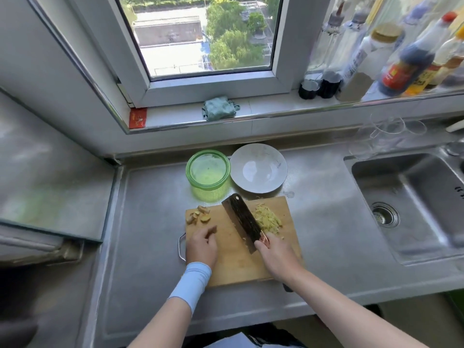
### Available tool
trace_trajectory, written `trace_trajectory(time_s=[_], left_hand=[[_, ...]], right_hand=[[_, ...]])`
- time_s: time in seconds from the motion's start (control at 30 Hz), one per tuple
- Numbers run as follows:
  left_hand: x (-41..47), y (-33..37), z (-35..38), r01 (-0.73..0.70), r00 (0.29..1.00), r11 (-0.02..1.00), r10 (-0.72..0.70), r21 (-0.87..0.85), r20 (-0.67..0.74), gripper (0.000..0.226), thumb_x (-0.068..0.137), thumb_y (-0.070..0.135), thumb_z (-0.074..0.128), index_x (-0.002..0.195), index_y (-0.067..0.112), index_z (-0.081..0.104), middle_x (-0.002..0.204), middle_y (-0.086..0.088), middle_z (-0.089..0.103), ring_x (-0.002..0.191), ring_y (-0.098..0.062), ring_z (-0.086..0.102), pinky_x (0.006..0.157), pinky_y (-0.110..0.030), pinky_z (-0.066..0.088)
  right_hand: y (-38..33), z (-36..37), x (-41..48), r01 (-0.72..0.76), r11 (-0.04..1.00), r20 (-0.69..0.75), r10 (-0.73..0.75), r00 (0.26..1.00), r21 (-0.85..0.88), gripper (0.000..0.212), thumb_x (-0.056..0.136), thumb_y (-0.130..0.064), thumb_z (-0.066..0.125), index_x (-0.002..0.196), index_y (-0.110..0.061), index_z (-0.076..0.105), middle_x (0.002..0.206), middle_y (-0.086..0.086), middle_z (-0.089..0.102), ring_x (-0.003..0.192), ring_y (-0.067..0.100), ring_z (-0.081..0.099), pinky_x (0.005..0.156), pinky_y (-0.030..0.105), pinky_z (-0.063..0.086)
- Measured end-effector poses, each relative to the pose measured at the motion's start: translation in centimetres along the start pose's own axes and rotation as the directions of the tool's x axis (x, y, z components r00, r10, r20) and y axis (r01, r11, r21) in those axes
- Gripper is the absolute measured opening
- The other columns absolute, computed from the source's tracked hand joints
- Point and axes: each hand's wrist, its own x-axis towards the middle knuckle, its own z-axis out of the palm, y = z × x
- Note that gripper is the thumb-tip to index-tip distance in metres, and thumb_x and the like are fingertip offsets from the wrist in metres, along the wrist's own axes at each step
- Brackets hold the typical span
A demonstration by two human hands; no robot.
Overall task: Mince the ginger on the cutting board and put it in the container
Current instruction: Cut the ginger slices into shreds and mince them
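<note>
On the cutting board (233, 270), across its middle, the cleaver (241, 221) lies slantwise with its tip toward the far edge. Its handle is almost wholly hidden inside the right hand (277, 258), whose fingers are clamped round it; only a short copper-coloured stub shows. Whether the blade edge touches the wood cannot be told.

The minced ginger (267, 218) lies in a pale yellow heap on the board's far right part, just beside the blade, which covers its left margin. The left hand (200, 244) rests on the board's left part, fingers loosely bent with nothing seen in them; the fingertips are hidden under the knuckles. A pale blue wrist band (192, 282) covers that forearm. A dark object (287, 287) at the board's near right corner is mostly hidden by the right forearm and cannot be identified.

Ginger offcuts (198, 214) sit at the board's far left corner, apart from the heap. A metal loop (181, 247) protrudes from the board's left side. Beyond the far edge, on the steel tabletop (150, 222), stands the green container (208, 172) with its top uncovered; a white plate (258, 168) lies just right of it. A sink (414, 204) lies well apart to the board's right. Farther beyond, on the window sill, are a folded cloth (218, 108) and blurred bottles (401, 59) with unreadable labels.
</note>
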Motion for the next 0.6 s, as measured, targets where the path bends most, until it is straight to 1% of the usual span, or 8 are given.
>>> trace_trajectory(time_s=[0.03,0.1,0.23,0.33,0.4,0.5,0.53,0.6], left_hand=[[0.3,-0.5,-0.8,0.037,0.998,0.999,-0.037,-0.013,-0.052,0.029,0.090,0.003,0.059,0.106,0.020,0.076,0.107,0.001,0.073,0.101,-0.021,0.066,0.088,-0.017,0.040],[0.9,-1.6,-2.5,0.073,0.995,0.997,-0.072,0.004,-0.071,0.031,0.090,0.002,0.055,0.107,0.019,0.075,0.110,-0.001,0.072,0.101,-0.023,0.064,0.089,-0.019,0.040],[1.7,-3.6,-5.0,0.057,0.998,0.994,-0.060,0.093,0.030,0.028,0.093,0.008,0.055,0.112,0.019,0.073,0.114,-0.004,0.068,0.098,-0.020,0.061,0.088,-0.021,0.040],[1.9,-4.5,-5.8,-0.027,0.988,0.990,0.005,0.136,0.157,0.028,0.094,0.010,0.055,0.114,0.020,0.071,0.115,0.001,0.066,0.095,-0.014,0.060,0.089,-0.019,0.041],[1.9,-4.8,-5.8,-0.119,0.973,0.979,0.081,0.165,0.217,0.029,0.094,0.009,0.055,0.115,0.020,0.070,0.116,0.002,0.065,0.101,-0.015,0.059,0.092,-0.020,0.041],[2.2,-5.0,-5.3,-0.223,0.954,0.955,0.173,0.196,0.244,0.034,0.094,0.006,0.052,0.122,0.016,0.067,0.118,-0.001,0.064,0.114,-0.021,0.053,0.098,-0.024,0.039],[2.2,-4.9,-5.1,-0.229,0.953,0.954,0.180,0.192,0.242,0.037,0.093,0.004,0.050,0.125,0.016,0.065,0.120,-0.002,0.065,0.116,-0.021,0.051,0.100,-0.026,0.039],[2.3,-4.7,-4.8,-0.195,0.964,0.969,0.162,0.152,0.210,0.040,0.092,0.001,0.049,0.127,0.015,0.063,0.121,-0.003,0.066,0.116,-0.023,0.052,0.100,-0.028,0.041]], right_hand=[[-0.4,0.8,-0.5,-0.006,0.998,0.008,0.006,1.000,0.056,0.023,0.101,-0.038,0.048,0.090,-0.021,0.060,0.086,-0.003,0.064,0.080,0.014,0.059,0.071,0.032,0.045],[-1.7,2.8,-1.5,-0.032,0.984,0.013,0.030,0.999,0.174,0.026,0.102,-0.036,0.048,0.085,-0.019,0.058,0.084,-0.001,0.064,0.076,0.014,0.056,0.066,0.030,0.042],[-3.5,7.1,-2.5,-0.152,0.935,-0.018,0.166,0.986,0.320,0.028,0.103,-0.034,0.047,0.080,-0.020,0.054,0.079,-0.003,0.059,0.071,0.013,0.053,0.061,0.028,0.038],[-3.4,8.2,-2.4,-0.207,0.919,-0.097,0.252,0.963,0.335,0.027,0.102,-0.034,0.048,0.083,-0.018,0.058,0.083,0.001,0.063,0.076,0.016,0.057,0.065,0.030,0.040],[-2.8,7.4,-1.9,-0.237,0.909,-0.163,0.306,0.938,0.342,0.026,0.101,-0.034,0.048,0.084,-0.018,0.059,0.084,0.002,0.064,0.078,0.019,0.057,0.069,0.033,0.042],[-2.5,5.4,-1.2,-0.277,0.898,-0.240,0.368,0.898,0.341,0.025,0.102,-0.034,0.046,0.086,-0.019,0.059,0.087,0.005,0.064,0.081,0.022,0.058,0.072,0.034,0.045],[-2.7,5.1,-1.1,-0.272,0.899,-0.250,0.367,0.896,0.344,0.026,0.102,-0.034,0.046,0.086,-0.019,0.059,0.087,0.005,0.064,0.081,0.023,0.058,0.072,0.035,0.046],[-3.6,5.5,-1.6,-0.239,0.902,-0.233,0.335,0.913,0.359,0.027,0.102,-0.034,0.045,0.088,-0.016,0.060,0.086,0.006,0.064,0.077,0.023,0.057,0.067,0.033,0.043]])
